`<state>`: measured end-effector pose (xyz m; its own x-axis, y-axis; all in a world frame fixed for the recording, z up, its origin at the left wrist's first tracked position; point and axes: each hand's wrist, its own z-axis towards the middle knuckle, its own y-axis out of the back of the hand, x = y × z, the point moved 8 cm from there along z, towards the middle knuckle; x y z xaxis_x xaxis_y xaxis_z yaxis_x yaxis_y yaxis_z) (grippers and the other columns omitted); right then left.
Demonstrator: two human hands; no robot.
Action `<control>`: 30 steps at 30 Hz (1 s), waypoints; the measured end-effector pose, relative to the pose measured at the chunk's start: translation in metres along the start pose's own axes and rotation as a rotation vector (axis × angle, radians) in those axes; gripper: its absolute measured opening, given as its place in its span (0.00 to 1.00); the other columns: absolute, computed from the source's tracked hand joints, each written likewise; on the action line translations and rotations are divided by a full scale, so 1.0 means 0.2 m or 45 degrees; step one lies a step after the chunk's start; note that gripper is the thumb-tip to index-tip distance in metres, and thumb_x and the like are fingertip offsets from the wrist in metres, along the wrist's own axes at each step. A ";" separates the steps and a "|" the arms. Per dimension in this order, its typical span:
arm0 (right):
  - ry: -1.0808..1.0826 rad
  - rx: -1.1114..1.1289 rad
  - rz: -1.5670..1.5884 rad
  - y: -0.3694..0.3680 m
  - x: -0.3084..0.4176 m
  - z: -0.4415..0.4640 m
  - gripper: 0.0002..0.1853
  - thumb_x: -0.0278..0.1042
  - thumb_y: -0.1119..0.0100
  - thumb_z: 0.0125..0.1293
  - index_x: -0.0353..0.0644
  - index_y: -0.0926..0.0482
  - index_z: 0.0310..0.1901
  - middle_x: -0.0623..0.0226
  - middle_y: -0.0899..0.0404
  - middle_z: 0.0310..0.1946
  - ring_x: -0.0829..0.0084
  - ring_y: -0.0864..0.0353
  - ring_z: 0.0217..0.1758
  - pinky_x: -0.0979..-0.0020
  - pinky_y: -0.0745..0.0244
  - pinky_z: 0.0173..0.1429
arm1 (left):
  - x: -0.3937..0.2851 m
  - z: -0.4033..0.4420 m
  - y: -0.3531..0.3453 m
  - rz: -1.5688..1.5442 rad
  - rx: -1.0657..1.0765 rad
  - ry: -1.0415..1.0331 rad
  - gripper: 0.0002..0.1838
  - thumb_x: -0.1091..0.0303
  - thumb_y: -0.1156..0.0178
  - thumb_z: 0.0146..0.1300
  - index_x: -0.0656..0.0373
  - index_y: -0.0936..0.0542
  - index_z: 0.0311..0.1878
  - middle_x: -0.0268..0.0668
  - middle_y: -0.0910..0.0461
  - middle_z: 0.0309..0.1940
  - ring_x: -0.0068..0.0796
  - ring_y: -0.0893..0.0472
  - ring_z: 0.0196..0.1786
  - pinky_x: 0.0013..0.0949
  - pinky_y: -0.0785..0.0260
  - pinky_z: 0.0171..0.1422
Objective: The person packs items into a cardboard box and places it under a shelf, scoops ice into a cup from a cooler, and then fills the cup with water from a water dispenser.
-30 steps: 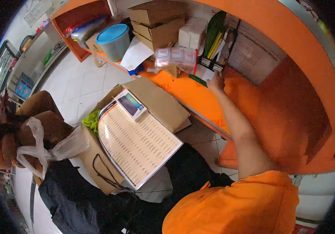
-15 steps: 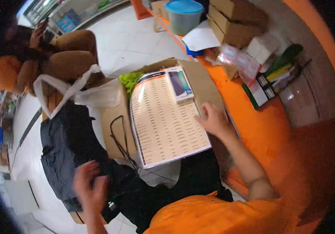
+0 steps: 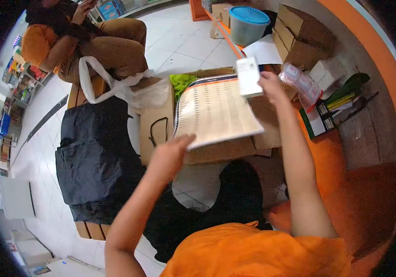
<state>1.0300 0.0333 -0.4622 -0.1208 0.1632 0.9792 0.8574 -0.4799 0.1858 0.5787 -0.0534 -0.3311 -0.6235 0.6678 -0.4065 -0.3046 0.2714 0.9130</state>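
My right hand grips the edge of a white phone box, which is raised over the top right corner of a printed sheet. At the sheet's lower left corner is my left hand, its fingers closed on that corner. Under the sheet lies an open cardboard box with bright green cloth at its back left. A black cord rests on the left flap, near a clear plastic bag.
Black cloth covers a wooden bench at left. Another person sits behind it. On the orange counter are a blue-lidded tub, brown cartons, plastic packets and a pen holder.
My right hand has moved from beside the sheet and lifted the phone box off it. My left hand has come from the lower left to the sheet's corner, and the sheet's front edge has risen.
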 end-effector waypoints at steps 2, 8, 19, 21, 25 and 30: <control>0.117 -0.177 0.201 0.30 0.22 -0.17 0.32 0.28 0.36 0.58 0.27 0.30 0.65 0.54 0.21 0.56 0.67 0.21 0.57 0.67 0.24 0.59 | 0.03 0.02 0.27 -0.047 0.032 0.224 0.23 0.78 0.44 0.65 0.55 0.23 0.64 0.53 0.16 0.49 0.51 0.15 0.49 0.44 0.22 0.55; 0.102 -0.427 0.080 0.69 0.31 -0.66 0.32 0.29 0.38 0.58 0.28 0.30 0.65 0.58 0.18 0.48 0.69 0.19 0.50 0.69 0.24 0.53 | 0.29 -0.16 0.76 -0.374 -0.577 0.156 0.15 0.71 0.44 0.71 0.64 0.21 0.59 0.50 0.16 0.41 0.22 0.21 0.46 0.32 0.27 0.52; 0.131 -1.022 -1.022 0.85 -0.24 -1.10 0.22 0.29 0.37 0.65 0.35 0.26 0.60 0.51 0.20 0.54 0.54 0.20 0.59 0.59 0.26 0.63 | 0.60 -1.17 0.93 -0.757 -1.166 0.515 0.14 0.73 0.40 0.71 0.73 0.23 0.54 0.42 0.18 0.51 0.28 0.22 0.51 0.32 0.28 0.55; 0.326 -0.753 -0.723 0.49 -0.07 -1.05 0.13 0.29 0.38 0.66 0.35 0.22 0.51 0.55 0.17 0.46 0.56 0.17 0.53 0.59 0.25 0.59 | 0.69 -1.23 0.95 -0.903 -1.220 0.506 0.16 0.73 0.40 0.71 0.72 0.25 0.57 0.44 0.19 0.54 0.31 0.21 0.54 0.33 0.27 0.57; 0.012 0.137 -1.357 -0.40 0.15 -1.04 0.25 0.51 0.39 0.67 0.35 0.19 0.52 0.50 0.16 0.48 0.54 0.22 0.55 0.56 0.29 0.60 | 0.80 -1.17 0.92 -0.994 -1.354 0.521 0.19 0.72 0.40 0.72 0.71 0.28 0.62 0.44 0.21 0.56 0.33 0.21 0.55 0.36 0.26 0.59; -0.083 0.203 -1.676 -0.62 0.07 -0.97 0.40 0.62 0.42 0.66 0.33 0.30 0.66 0.47 0.19 0.57 0.47 0.33 0.68 0.47 0.49 0.73 | 1.02 -1.03 0.86 -0.878 -1.370 0.416 0.22 0.69 0.39 0.73 0.69 0.31 0.65 0.45 0.23 0.58 0.33 0.20 0.55 0.35 0.25 0.59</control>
<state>0.8248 -0.0713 -0.4563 -0.8808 0.4684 0.0701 0.1689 0.1724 0.9704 0.2509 -0.0123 -0.2645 -0.2083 0.3770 -0.9025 -0.9499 -0.2976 0.0949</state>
